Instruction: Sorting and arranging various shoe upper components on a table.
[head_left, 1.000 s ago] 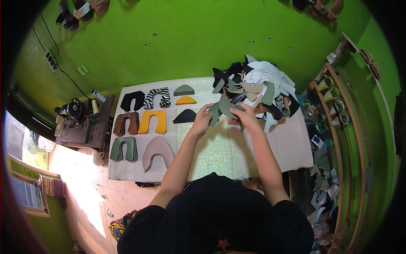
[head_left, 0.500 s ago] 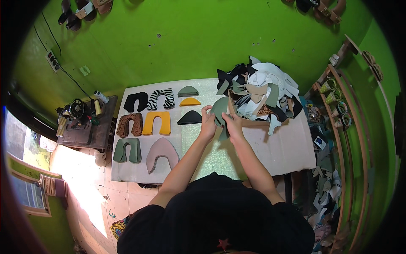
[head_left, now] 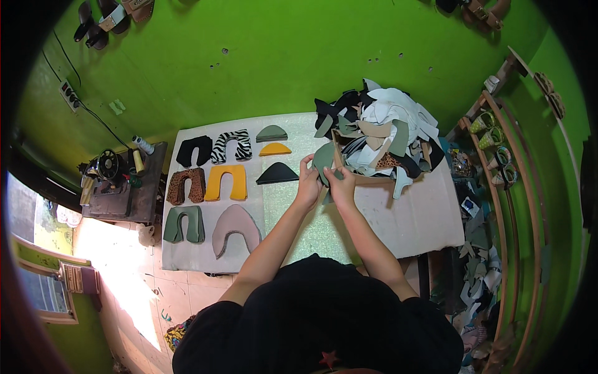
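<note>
A green curved piece of sheet material [head_left: 324, 158] is held up over the table between my two hands. My left hand [head_left: 308, 182] is closed on its left edge. On the right side, my right hand [head_left: 341, 186] pinches the same piece with thumb and fingers; its lower end hangs partly hidden behind the hands. Left of my hands lie half-moon stacks in green [head_left: 272, 133], yellow [head_left: 275, 149] and black [head_left: 278, 174]. A cardboard box [head_left: 367, 179] heaped with offcuts [head_left: 392, 118] stands just right of my hands.
U-shaped stacks in black [head_left: 195, 151], zebra print [head_left: 231, 146], leopard print [head_left: 186, 186], yellow [head_left: 226, 183], green [head_left: 184, 224] and pink [head_left: 236, 230] cover the table's left. A sewing machine [head_left: 107, 167] stands further left. A wooden rack [head_left: 498, 212] with sandals leans at the right.
The head view has shifted slightly, so the table's stacks sit a little further left. My hands keep hold of the green piece, whose hanging lower end shows less now.
</note>
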Motion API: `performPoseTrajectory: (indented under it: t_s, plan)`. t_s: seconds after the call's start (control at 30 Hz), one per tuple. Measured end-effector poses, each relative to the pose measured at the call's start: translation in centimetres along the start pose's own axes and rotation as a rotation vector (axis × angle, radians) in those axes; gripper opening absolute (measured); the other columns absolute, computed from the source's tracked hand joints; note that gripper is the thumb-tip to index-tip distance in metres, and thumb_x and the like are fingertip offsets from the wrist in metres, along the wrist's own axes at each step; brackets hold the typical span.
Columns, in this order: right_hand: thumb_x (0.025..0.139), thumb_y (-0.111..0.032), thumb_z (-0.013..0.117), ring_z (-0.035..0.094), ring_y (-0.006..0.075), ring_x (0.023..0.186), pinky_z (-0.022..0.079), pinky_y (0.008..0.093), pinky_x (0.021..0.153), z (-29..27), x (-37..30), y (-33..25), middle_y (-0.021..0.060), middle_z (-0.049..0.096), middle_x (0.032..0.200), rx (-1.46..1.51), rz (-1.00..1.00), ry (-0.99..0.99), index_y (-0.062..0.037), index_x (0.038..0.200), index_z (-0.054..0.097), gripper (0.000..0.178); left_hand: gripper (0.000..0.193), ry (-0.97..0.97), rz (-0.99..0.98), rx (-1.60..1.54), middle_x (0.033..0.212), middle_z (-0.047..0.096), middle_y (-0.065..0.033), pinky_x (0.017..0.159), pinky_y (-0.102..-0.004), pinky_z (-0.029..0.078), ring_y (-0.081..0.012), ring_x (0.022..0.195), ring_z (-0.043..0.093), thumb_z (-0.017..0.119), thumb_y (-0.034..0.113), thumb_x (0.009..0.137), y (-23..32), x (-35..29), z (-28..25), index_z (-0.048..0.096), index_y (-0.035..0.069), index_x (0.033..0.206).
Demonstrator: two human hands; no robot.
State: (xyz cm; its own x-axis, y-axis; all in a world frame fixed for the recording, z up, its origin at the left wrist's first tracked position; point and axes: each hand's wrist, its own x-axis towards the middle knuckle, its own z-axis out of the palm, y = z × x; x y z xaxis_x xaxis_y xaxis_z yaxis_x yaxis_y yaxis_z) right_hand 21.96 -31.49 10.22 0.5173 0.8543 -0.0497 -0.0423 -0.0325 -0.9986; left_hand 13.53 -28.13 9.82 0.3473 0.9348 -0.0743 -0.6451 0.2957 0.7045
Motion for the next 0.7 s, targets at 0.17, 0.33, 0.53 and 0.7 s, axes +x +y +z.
performPoseTrajectory:
  t_s: [0.17, 0.33, 0.53, 0.7]
  plan:
    - [0.073, -0.017, 0.069, 0.049, 0.0112, 0.062, 0.041, 0.0265, 0.060, -0.4, 0.6, 0.7, 0.0053, 0.056, 0.065, -0.115, -0.235, 0.030, 0.0004, 0.069, 0.054, 0.023, 0.044, -0.001, -0.067, 0.003, 0.122, 0.039, -0.0279, 0.093, -0.0379, 0.042, -0.0329, 0.110, 0.049, 0.030, -0.008, 0.083, 0.1, 0.2, 0.1, 0.019, 0.001, 0.124]
    - [0.072, -0.018, 0.070, 0.048, 0.0113, 0.065, 0.041, 0.0265, 0.063, -0.6, 0.9, 0.7, 0.0049, 0.056, 0.068, -0.202, -0.192, 0.017, 0.0006, 0.070, 0.056, 0.023, 0.047, -0.031, -0.106, 0.039, 0.121, 0.039, -0.0279, 0.093, -0.0379, 0.042, -0.0337, 0.110, 0.049, 0.029, -0.009, 0.082, 0.0, 0.5, -0.8, 0.017, 0.000, 0.127]
    - [0.070, -0.018, 0.071, 0.050, 0.0121, 0.064, 0.042, 0.0265, 0.062, -0.9, 1.5, 1.2, 0.0066, 0.057, 0.068, -0.200, -0.142, 0.012, 0.0010, 0.069, 0.056, 0.024, 0.046, -0.061, -0.132, 0.034, 0.122, 0.039, -0.0279, 0.093, -0.0375, 0.042, -0.0340, 0.109, 0.049, 0.028, -0.009, 0.083, -0.1, 0.7, -1.0, 0.018, -0.001, 0.127]
    - [0.070, -0.017, 0.071, 0.051, 0.0115, 0.064, 0.042, 0.0257, 0.060, -0.5, 1.2, 0.7, 0.0071, 0.058, 0.068, -0.256, -0.160, 0.062, -0.0001, 0.068, 0.055, 0.024, 0.039, -0.056, -0.172, -0.106, 0.120, 0.042, -0.0251, 0.091, -0.0357, 0.043, -0.0308, 0.106, 0.051, 0.028, -0.004, 0.086, -0.2, 0.9, -1.0, 0.024, -0.002, 0.125]
